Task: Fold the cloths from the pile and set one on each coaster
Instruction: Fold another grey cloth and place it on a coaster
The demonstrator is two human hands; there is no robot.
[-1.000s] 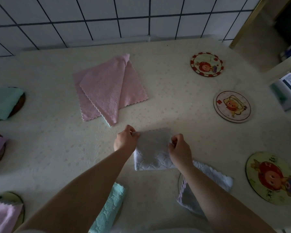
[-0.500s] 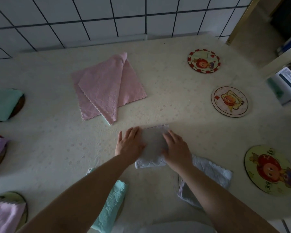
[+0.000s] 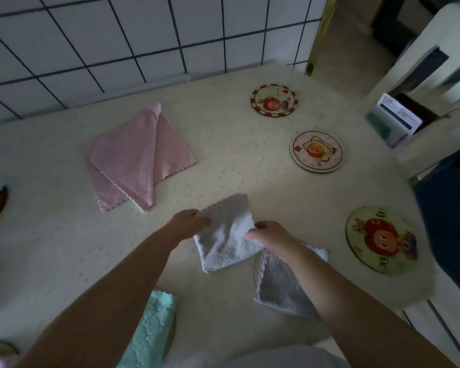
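Table, cream top w/ faint flower print, runs up to a tiled wall at its far edge. Pink cloth pile lies toward the far-left part of the table, loosely fanned, a green corner peeking from under its near tip. 3 bare coasters along the right edge: near one is biggest in view, mid one w/ pale face, far one w/ red checker rim; all well apart from the pile. Grey folded cloth sits mid-table toward the near edge, slightly rumpled, partly lifted. Left hand pinches its left edge; right hand grips its right side, fingers curled. Another grey cloth lies just under the right forearm on a coaster. Green cloth at near edge; more covered coasters at left edge, partly cut off.
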